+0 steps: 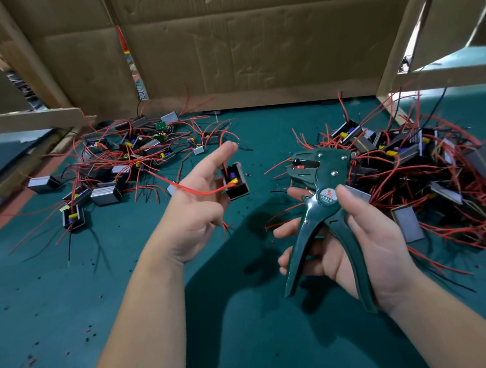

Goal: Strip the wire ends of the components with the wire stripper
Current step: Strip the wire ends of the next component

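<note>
My right hand [362, 244] grips the handles of the dark green wire stripper [322, 196], which points up and to the left. A short red bit sits in its jaws [302, 167]. My left hand [197, 206] is raised over the table with its fingers mostly straight. A small black component [236, 182] with a yellow part lies against its fingertips, and the thumb stays clear of it. The component's red wire [196, 191] trails left across the palm. The hand and the stripper jaws are a short gap apart.
A pile of components with red wires [126, 159] lies at the back left of the green table [72, 293]. A larger tangled pile [423, 172] lies to the right, just behind the stripper. Cardboard walls [256, 46] close off the back and sides. Small insulation scraps dot the table.
</note>
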A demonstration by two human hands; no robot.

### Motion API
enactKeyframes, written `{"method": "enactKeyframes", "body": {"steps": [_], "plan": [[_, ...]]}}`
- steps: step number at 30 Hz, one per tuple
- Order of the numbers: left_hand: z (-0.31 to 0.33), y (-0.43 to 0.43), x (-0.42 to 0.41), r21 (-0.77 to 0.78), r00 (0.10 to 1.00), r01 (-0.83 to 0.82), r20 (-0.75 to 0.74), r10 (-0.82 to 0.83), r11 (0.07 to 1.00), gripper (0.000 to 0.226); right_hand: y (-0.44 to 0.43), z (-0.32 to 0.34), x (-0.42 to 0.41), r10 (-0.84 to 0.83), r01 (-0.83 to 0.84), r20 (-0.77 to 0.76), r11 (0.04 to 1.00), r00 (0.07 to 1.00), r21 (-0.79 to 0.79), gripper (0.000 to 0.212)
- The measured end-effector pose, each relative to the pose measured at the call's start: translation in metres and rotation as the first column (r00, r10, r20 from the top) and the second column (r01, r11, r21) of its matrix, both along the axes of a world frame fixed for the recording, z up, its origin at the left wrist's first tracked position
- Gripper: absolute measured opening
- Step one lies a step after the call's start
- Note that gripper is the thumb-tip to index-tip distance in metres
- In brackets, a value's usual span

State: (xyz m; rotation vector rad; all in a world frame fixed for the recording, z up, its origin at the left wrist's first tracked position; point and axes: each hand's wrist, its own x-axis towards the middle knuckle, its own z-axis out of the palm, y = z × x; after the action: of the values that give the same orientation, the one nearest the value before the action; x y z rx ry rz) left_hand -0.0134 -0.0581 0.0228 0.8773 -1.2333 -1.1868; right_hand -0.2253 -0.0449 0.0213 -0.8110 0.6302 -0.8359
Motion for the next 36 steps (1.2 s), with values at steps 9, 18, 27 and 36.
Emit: {"method": "enactKeyframes", "body": {"steps": [9,18,27,36], "plan": [[-0.002,0.0,-0.009,0.009,0.962,-0.055,0.268,0.051,0.998,0.019,0.001,-0.002,0.0,-0.003,0.003,-0.014,1.0,1.0,-0.012,0.066],[0.0,0.001,-0.024,0.043,0.985,-0.086,0.156,0.079,0.995,0.035,0.001,-0.003,0.002,0.026,-0.026,-0.025,1.0,0.999,0.004,0.064],[0.002,0.002,-0.033,0.056,0.992,-0.128,0.028,0.127,0.99,0.008,0.002,0.001,0.002,0.088,-0.097,0.131,0.993,0.987,0.069,0.076],[0.006,0.001,-0.034,0.001,0.968,-0.246,0.05,0.245,0.969,0.015,0.003,0.008,-0.006,0.239,-0.273,0.314,0.96,0.919,0.068,0.06]]}}
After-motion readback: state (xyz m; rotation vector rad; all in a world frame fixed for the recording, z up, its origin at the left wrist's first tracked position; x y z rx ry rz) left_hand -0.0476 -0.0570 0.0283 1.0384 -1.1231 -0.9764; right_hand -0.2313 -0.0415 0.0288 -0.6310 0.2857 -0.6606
